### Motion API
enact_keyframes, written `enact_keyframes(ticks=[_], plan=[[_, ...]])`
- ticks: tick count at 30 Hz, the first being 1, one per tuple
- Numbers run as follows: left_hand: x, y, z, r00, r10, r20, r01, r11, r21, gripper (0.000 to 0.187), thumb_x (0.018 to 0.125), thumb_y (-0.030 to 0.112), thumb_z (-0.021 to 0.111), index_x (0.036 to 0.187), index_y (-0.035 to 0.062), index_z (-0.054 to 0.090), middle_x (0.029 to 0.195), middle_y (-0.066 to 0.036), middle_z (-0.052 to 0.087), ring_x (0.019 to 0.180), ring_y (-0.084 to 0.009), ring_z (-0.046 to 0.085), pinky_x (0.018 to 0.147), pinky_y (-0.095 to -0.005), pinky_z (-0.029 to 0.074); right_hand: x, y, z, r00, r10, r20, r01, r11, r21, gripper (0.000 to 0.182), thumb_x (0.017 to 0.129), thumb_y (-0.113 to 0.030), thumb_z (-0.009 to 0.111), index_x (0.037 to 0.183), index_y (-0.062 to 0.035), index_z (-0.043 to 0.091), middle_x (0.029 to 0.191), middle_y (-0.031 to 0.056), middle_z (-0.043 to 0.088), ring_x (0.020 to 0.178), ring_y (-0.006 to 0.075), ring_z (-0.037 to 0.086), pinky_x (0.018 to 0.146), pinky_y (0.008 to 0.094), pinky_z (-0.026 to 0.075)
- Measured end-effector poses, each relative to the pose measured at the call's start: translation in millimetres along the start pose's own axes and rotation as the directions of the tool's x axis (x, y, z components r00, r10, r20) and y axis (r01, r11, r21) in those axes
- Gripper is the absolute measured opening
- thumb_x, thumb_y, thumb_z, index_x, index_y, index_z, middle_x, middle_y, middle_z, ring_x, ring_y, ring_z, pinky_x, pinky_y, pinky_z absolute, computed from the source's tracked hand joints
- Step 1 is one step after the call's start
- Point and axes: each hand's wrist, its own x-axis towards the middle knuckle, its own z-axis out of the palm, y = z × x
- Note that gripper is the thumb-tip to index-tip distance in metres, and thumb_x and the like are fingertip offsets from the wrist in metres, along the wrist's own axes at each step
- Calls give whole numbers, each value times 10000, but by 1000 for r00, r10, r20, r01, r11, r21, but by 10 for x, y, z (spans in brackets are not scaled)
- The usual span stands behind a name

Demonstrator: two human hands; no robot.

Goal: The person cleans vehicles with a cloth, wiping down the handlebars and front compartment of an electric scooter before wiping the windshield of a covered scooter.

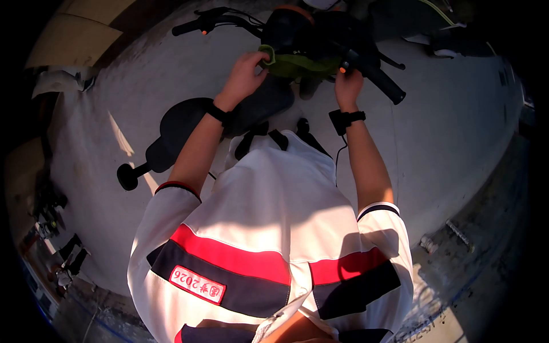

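My left hand (247, 74) is closed on the left end of a green cloth (300, 66), its thumb and fingers pinching the folded edge. The cloth stretches across the front of a dark scooter, just below its handlebar. Under the right handlebar grip (388, 84), my right hand (348, 87) is near the cloth's other end; its fingertips are hidden behind the handlebar parts. Both wrists wear black bands. The scooter's black seat (189, 123) lies below and left of my left hand.
The left handlebar grip (187, 27) sticks out at the upper left. Brown boards (74, 37) lie at the top left. Dark objects stand at the top right. Pale floor (434, 143) surrounds the scooter, with clutter along the left edge.
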Motion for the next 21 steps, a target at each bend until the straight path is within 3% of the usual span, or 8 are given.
enact_keyframes(ticks=[1,5,7,8,11,14,21], plan=[[-30,2,-36,1000,-17,24,17,1000,13,276,758,18,695,1021,51,614,983,-137,649,938,-343,594,832,-415,487,37,4,69,1000,3,19,-3,1000,-11,178,870,-87,637,1015,15,626,962,199,689,924,385,653,783,419,511],[-110,-12,-118,993,-56,103,56,998,1,256,764,25,696,1005,40,614,943,-153,654,897,-352,610,792,-414,497,43,86,501,985,144,91,-161,961,224,362,908,-224,661,1176,-7,550,1079,182,642,954,340,649,842,415,501],[-132,-55,-134,994,-31,103,33,999,-23,256,772,28,702,1013,42,618,919,-152,655,864,-333,621,769,-403,505,44,-387,476,982,134,131,-167,944,284,394,917,-242,664,1203,-10,526,1129,174,624,958,340,647,855,409,501],[-148,-102,-126,996,-3,88,6,1000,-28,261,778,30,708,1024,46,622,904,-146,656,845,-311,628,757,-392,510,41,-518,451,973,156,172,-193,955,224,410,913,-204,662,1233,-17,487,1122,188,625,972,357,644,854,403,505],[-174,-138,-129,995,15,97,-12,999,-37,266,786,28,712,1036,46,623,907,-142,658,830,-289,640,745,-382,519,25,-141,725,999,-5,34,0,992,125,393,906,-141,646,1236,-21,470,1109,218,635,1006,370,645,855,406,508],[-168,-182,-133,992,24,120,-18,999,-46,268,789,25,708,1040,41,616,937,-147,660,840,-289,644,743,-380,525,26,-177,719,980,133,149,-152,980,126,361,899,-86,620,1222,-21,472,1113,243,640,1041,388,639,866,423,503],[-135,-183,-151,989,-27,146,38,996,-78,266,809,30,692,1062,40,609,987,-138,662,866,-279,648,745,-362,528,8,-242,685,967,206,151,-234,950,205,331,916,-58,575,1225,-17,465,1135,244,625,1104,380,618,889,410,493]])
